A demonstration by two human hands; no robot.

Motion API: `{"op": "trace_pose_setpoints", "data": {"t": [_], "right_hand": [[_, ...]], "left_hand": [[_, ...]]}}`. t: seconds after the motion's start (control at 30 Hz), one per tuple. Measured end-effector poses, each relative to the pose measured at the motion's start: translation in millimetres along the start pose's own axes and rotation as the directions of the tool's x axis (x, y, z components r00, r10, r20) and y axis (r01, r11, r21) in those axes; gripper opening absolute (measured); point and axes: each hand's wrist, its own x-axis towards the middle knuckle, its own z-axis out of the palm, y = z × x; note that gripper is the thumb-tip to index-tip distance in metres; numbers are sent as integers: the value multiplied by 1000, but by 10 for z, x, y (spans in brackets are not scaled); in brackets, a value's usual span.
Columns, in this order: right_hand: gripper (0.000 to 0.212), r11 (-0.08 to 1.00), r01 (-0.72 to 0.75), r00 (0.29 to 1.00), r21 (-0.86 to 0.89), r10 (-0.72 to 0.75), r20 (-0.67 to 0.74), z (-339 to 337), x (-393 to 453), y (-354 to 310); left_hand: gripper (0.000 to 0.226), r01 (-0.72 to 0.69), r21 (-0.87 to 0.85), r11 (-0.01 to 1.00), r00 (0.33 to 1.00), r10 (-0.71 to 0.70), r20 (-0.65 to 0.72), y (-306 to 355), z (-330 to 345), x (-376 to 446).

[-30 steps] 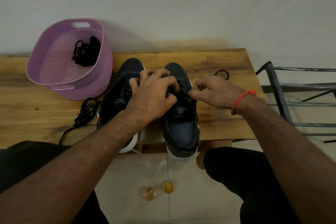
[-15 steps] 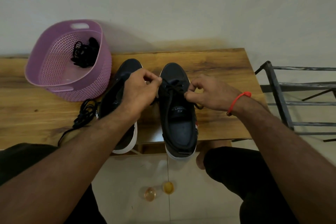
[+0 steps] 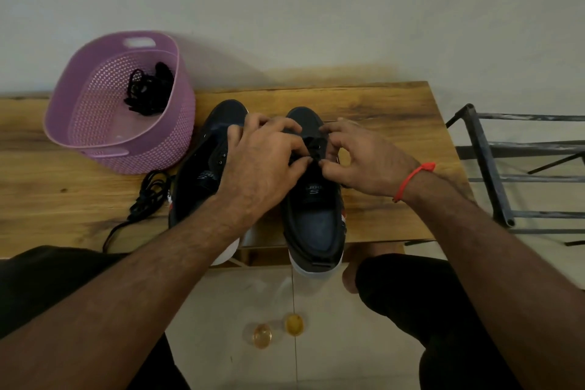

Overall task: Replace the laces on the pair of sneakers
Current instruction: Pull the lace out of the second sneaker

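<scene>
Two dark sneakers with white soles stand side by side on a wooden bench (image 3: 395, 123), toes toward the wall. My left hand (image 3: 266, 165) reaches over the left sneaker (image 3: 202, 174) to the right sneaker (image 3: 316, 215), its fingertips pinching the black lace (image 3: 315, 149) at the eyelets. My right hand (image 3: 364, 161), with a red thread at the wrist, pinches the same lace from the right side. The fingertips of both hands nearly meet over the tongue. A loose black lace (image 3: 148, 196) lies on the bench left of the left sneaker.
A purple perforated basket (image 3: 79, 123) at the bench's left holds a bundle of black laces (image 3: 148, 92). A dark metal rack (image 3: 506, 168) stands right of the bench. My knees in black trousers are below the bench edge. Two small amber objects (image 3: 275, 329) lie on the tiled floor.
My left hand came back over the right sneaker's eyelets after pulling to the left. My right hand shifted slightly right, fingertips now meeting the left hand's on the lace.
</scene>
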Motion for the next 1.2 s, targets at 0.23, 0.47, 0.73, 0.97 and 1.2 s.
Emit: {"op": "trace_pose_setpoints", "data": {"t": [0.23, 0.47, 0.73, 0.97, 1.2], "right_hand": [[19, 998, 8, 1000, 69, -9, 14, 6, -17, 34], [18, 999, -10, 999, 53, 9, 35, -12, -14, -9], [21, 996, 10, 1000, 84, -10, -5, -6, -20, -7], [20, 996, 7, 1000, 92, -7, 1, -1, -18, -22], [20, 998, 16, 1000, 63, -16, -5, 4, -32, -26]], "left_hand": [[11, 313, -111, 943, 914, -331, -234, -409, -276, 158], [37, -38, -12, 999, 995, 38, 89, -50, -65, 2], [33, 195, 88, 977, 980, -191, -52, -318, -235, 155], [39, 87, -39, 995, 996, -87, -4, -318, -222, 90], [13, -17, 43, 999, 991, 11, 136, -189, -101, 73]]}}
